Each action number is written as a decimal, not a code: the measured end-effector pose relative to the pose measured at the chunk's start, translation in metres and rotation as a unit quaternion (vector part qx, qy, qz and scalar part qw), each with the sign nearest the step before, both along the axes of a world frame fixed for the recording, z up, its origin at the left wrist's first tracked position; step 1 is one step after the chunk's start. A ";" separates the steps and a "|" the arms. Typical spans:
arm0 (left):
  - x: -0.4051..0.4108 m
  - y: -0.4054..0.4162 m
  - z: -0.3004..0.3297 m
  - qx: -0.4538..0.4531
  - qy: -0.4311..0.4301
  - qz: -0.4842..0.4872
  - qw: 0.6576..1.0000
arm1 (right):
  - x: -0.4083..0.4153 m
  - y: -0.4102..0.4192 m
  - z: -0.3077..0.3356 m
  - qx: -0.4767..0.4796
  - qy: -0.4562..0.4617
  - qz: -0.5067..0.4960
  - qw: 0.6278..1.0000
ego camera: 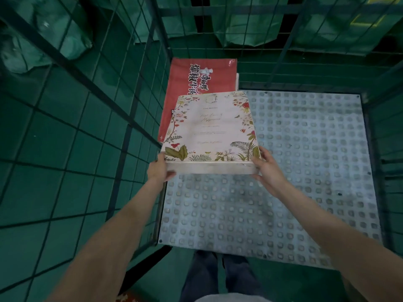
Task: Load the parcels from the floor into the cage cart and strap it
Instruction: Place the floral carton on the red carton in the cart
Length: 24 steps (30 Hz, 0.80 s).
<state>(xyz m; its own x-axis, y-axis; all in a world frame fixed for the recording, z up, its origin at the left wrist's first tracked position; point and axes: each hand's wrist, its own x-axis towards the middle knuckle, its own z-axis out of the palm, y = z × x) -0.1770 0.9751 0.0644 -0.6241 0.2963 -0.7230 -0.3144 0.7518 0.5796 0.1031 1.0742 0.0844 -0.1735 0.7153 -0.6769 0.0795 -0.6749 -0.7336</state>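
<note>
A flat white box printed with flowers and leaves (pixel 212 129) hangs inside the cage cart, over the left part of its studded metal floor (pixel 294 171). My left hand (pixel 160 168) grips the box's near left corner. My right hand (pixel 267 168) grips its near right corner. Beneath and beyond the floral box a red box with black Chinese lettering (pixel 192 81) leans against the cart's left wire wall (pixel 122 118). The red box's lower part is hidden by the floral box.
Wire mesh walls close the cart at the left, back (pixel 229 46) and right. Green bags (pixel 250 20) show behind the back mesh, and a wrapped bundle (pixel 39 35) lies outside at the upper left. The green tiled floor (pixel 54 171) surrounds the cart.
</note>
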 end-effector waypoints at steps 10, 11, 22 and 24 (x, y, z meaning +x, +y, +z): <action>-0.064 0.100 -0.021 0.063 -0.060 0.046 0.995 | -0.065 0.087 -0.029 0.042 -0.041 0.029 0.998; -0.066 0.107 -0.021 0.060 -0.054 0.039 0.996 | -0.069 0.095 -0.030 0.052 -0.046 0.031 0.997; -0.127 0.198 -0.008 0.117 -0.015 0.049 0.992 | -0.135 0.176 -0.038 0.119 -0.085 -0.030 0.989; -0.135 0.206 -0.007 0.113 -0.007 0.036 0.993 | -0.142 0.186 -0.039 0.122 -0.102 -0.026 0.987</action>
